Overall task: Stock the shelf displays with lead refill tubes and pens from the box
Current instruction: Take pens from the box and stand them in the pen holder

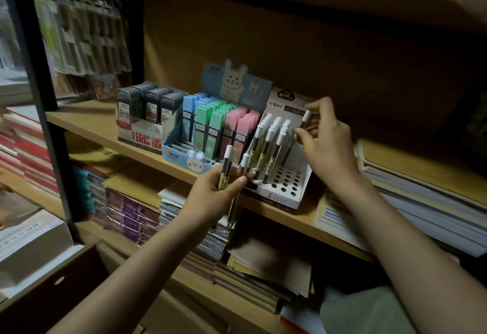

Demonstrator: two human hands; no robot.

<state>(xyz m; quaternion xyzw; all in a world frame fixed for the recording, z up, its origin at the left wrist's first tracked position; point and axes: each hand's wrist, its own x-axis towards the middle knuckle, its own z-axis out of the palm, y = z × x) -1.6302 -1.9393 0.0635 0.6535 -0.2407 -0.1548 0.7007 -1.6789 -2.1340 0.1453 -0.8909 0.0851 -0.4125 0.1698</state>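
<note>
A white display stand [300, 191] with round holes sits on the middle wooden shelf [87, 120]. Several white-capped lead refill tubes [268, 138] stand in its back rows; the front holes are vacant. My left hand [218, 196] grips a small bundle of the same tubes [227, 167] just in front of the stand. Over the stand's right rear corner, my right hand [324, 143] pinches a single tube [305, 118] by its white cap end.
Left of the stand are a blue rabbit-themed display [184, 157] of pastel lead cases and a box of dark lead cases [147, 112]. Stacked paper lies at the right [421, 196]. Notebooks fill the lower shelf [200, 228]. A black frame post [39, 91] stands at left.
</note>
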